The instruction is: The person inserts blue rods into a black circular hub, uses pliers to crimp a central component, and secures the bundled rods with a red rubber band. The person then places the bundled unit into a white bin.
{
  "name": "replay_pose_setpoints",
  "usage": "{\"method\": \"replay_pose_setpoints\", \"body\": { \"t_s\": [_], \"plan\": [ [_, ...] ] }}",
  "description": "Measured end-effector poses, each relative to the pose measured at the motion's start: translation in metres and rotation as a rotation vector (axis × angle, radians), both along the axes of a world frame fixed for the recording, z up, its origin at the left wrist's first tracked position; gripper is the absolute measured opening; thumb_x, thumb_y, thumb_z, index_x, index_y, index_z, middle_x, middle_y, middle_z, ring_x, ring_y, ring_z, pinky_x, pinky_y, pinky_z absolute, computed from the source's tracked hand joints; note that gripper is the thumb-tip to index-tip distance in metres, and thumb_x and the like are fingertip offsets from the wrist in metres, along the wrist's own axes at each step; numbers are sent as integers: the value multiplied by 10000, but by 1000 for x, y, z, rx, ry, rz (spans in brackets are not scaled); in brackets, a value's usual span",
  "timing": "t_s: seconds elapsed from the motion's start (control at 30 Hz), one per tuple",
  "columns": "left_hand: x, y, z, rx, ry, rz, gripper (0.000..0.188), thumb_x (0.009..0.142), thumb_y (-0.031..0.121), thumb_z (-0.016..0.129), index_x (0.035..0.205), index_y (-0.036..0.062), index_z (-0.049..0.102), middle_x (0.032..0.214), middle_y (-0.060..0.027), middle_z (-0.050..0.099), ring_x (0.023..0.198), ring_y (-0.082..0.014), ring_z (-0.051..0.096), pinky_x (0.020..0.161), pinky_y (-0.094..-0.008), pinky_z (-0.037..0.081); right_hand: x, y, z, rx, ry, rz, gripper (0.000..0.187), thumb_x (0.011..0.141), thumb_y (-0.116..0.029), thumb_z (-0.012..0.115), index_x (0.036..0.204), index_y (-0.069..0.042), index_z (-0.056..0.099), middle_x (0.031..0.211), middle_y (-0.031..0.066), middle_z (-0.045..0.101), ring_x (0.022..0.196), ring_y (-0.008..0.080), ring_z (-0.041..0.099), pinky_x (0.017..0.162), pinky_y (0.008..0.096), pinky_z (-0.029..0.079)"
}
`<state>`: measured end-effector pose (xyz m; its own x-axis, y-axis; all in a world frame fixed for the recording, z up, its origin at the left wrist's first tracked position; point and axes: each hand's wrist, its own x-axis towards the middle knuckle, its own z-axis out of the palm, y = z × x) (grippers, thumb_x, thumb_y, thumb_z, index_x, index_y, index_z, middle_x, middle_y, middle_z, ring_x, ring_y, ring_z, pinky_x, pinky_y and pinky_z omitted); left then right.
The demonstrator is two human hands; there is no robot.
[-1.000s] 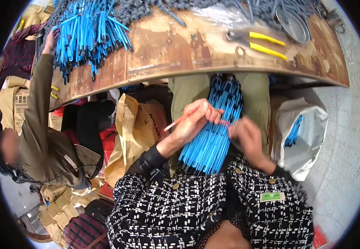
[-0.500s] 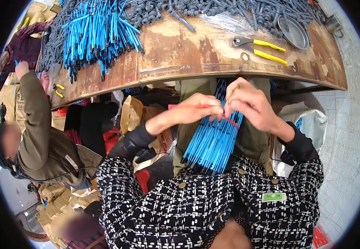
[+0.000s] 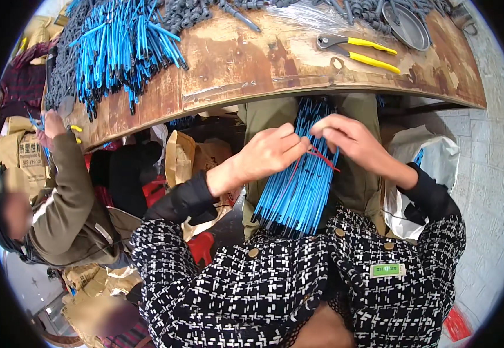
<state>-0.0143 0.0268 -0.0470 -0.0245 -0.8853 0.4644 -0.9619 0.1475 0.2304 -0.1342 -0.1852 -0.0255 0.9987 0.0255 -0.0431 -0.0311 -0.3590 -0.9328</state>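
A bundle of thin blue tubes (image 3: 292,200) with black ends lies lengthwise across my lap, below the table edge. A red string (image 3: 325,160) crosses it, with loose ends hanging over the tubes. My left hand (image 3: 270,152) is closed at the bundle's left side, thumb and fingers pinched on the string. From the right, my right hand (image 3: 350,139) reaches over the bundle with bent fingers drawn together near the string. What those fingertips hold is hidden.
On the wooden table (image 3: 228,64) lie a heap of blue tubes (image 3: 118,52), yellow-handled pliers (image 3: 359,52), grey plastic parts (image 3: 188,17) and a round metal dish (image 3: 407,26). A white sack (image 3: 426,168) stands at right. At left sits another person (image 3: 72,203), beside paper sacks (image 3: 28,153).
My left hand has turned knuckles-up, and my right hand has shifted slightly right and down. The red string now trails loosely between them. The neighbour's arm has lowered.
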Motion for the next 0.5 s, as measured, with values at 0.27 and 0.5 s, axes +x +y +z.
{"method": "replay_pose_setpoints", "body": {
  "t_s": [0.27, 0.5],
  "plan": [
    [-3, -4, -14, -97, -120, 43, 371, 747, 72, 710, 1096, -10, 617, 834, -28, 566, 685, -154, 539, 562, -255, 477, 7, -20, -14, 341, 579, 147, 242, 947, -236, 632, 990, -3, 685, 857, 44, 635, 787, 144, 602, 687, 300, 472],
    [5, -16, -8, 342, 1313, 202, 146, 869, 162, 736, 895, 19, 736, 715, -28, 635, 674, -122, 540, 602, -257, 426, -3, 2, 16, -513, -404, 162, 76, 867, -101, 597, 894, -30, 603, 763, 111, 587, 710, 277, 617, 596, 379, 494]
  ]
}}
